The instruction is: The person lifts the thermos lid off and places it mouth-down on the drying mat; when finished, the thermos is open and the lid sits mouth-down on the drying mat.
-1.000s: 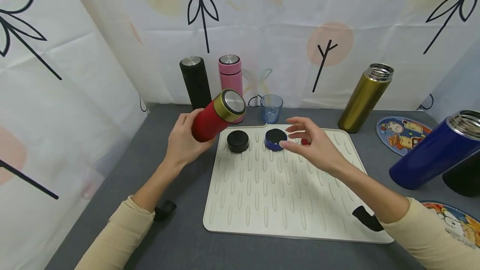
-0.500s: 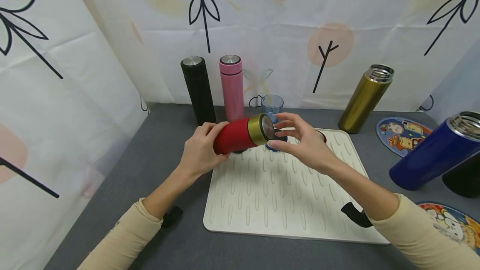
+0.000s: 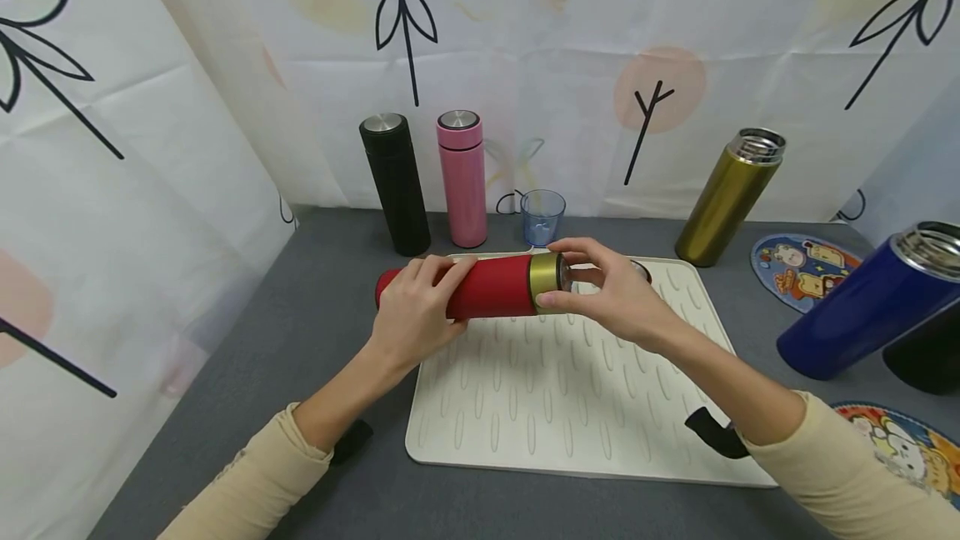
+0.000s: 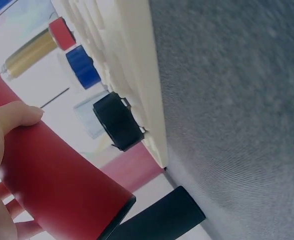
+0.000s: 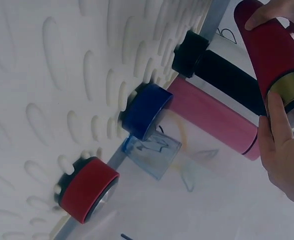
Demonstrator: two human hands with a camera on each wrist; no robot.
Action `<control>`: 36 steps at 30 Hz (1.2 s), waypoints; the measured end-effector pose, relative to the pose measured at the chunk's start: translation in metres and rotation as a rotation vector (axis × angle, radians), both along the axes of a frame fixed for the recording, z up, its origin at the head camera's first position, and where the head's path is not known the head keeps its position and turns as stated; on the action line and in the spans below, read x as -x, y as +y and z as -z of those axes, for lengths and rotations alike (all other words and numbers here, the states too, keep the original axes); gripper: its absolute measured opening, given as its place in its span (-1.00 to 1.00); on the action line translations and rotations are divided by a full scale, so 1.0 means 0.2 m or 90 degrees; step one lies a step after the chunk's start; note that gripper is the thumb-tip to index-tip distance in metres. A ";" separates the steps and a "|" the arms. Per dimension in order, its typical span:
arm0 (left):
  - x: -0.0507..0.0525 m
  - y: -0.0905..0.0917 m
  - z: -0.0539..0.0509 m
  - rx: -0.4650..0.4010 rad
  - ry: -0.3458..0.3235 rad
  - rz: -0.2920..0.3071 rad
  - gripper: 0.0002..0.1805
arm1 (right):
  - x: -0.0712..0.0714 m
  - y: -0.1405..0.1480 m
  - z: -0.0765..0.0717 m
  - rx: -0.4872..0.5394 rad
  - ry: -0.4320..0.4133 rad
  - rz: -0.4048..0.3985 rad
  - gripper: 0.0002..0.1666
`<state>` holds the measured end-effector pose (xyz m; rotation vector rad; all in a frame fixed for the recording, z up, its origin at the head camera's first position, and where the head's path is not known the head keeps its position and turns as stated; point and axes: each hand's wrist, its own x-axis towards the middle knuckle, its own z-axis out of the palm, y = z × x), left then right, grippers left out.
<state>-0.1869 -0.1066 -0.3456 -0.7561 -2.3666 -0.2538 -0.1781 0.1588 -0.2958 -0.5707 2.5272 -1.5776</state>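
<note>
A red thermos (image 3: pixel 491 288) with a gold lid (image 3: pixel 544 280) lies nearly level in the air above the back of a cream ridged mat (image 3: pixel 525 407). My left hand (image 3: pixel 414 305) grips its red body, the thumb along the side in the left wrist view. At the other end my right hand (image 3: pixel 611 290) pinches the gold lid between thumb and fingers. Behind the thermos, loose lids stand on the mat: a black lid (image 4: pixel 118 121), a blue lid (image 5: pixel 146 111) and a red lid (image 5: pixel 88 190). In the head view they are mostly hidden.
A black thermos (image 3: pixel 396 186), a pink thermos (image 3: pixel 462 182) and a clear blue cup (image 3: pixel 542 217) stand at the back. To the right are a lidless gold thermos (image 3: pixel 727 202), a lidless blue thermos (image 3: pixel 862 311), a dark object (image 3: pixel 926 357) and cartoon-printed mats (image 3: pixel 798 265).
My left hand has brought the red thermos rightward and turned it from tilted to nearly level. My right hand, earlier apart from it, now holds the gold lid.
</note>
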 end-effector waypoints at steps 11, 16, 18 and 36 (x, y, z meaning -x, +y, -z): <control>-0.03 -0.01 -0.02 0.022 -0.086 0.022 -0.15 | 0.00 0.04 0.01 -0.003 0.134 -0.123 -0.22; -0.02 -0.01 -0.03 0.035 -0.094 0.037 -0.14 | 0.03 0.07 0.04 -0.041 0.286 -0.184 -0.16; -0.01 -0.01 -0.04 0.043 -0.100 0.043 -0.14 | 0.03 0.08 0.06 -0.058 0.345 -0.203 -0.15; -0.03 0.01 -0.06 0.068 -0.079 0.023 -0.14 | -0.02 0.06 0.05 -0.009 0.068 -0.066 -0.25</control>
